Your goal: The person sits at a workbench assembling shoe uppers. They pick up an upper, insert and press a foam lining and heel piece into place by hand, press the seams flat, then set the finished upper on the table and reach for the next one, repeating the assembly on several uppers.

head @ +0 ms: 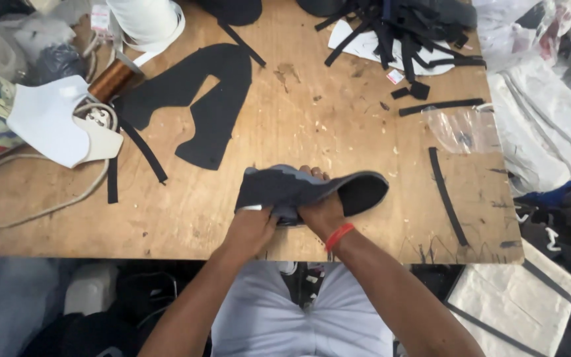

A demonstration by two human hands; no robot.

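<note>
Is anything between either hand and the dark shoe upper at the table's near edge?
Nothing visible. The left hand grips the shoe upper at its near-left corner, and the right hand holds it from beneath, fingers showing past its far edge.

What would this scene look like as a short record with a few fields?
Setting: wooden worktable, seen from above
Left hand: pinching the edge of a dark grey shoe upper
Right hand: under the upper, fingers showing past its far edge
Wrist: orange band
Nearby: black cut fabric piece, long black strip, white cut pieces, copper-coloured thread spool
Far edge: pile of black strips
</note>
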